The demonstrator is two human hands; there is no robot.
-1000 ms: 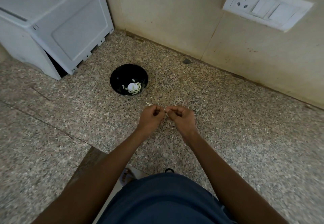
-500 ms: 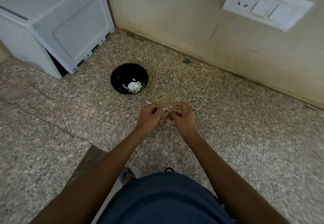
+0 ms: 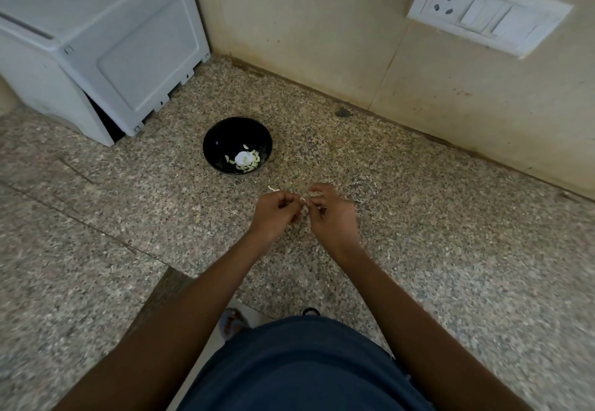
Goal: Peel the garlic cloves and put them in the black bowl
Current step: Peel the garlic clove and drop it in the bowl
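Note:
A black bowl (image 3: 225, 135) stands on the speckled stone counter, holding several pale peeled garlic cloves (image 3: 247, 159). Just in front of it, my left hand (image 3: 277, 212) and my right hand (image 3: 333, 212) meet with curled fingers, pinching a small garlic clove (image 3: 303, 200) between their fingertips. Most of the clove is hidden by the fingers. A thin white scrap of garlic skin (image 3: 273, 188) lies on the counter by my left hand.
A white appliance (image 3: 96, 40) stands at the back left, close behind the bowl. A tiled wall (image 3: 322, 40) with a white switch plate (image 3: 486, 11) bounds the counter at the back. The counter's front edge runs by my body.
Both hands stay together at the same spot, working the clove; my right fingers have shifted slightly. The bowl has not moved.

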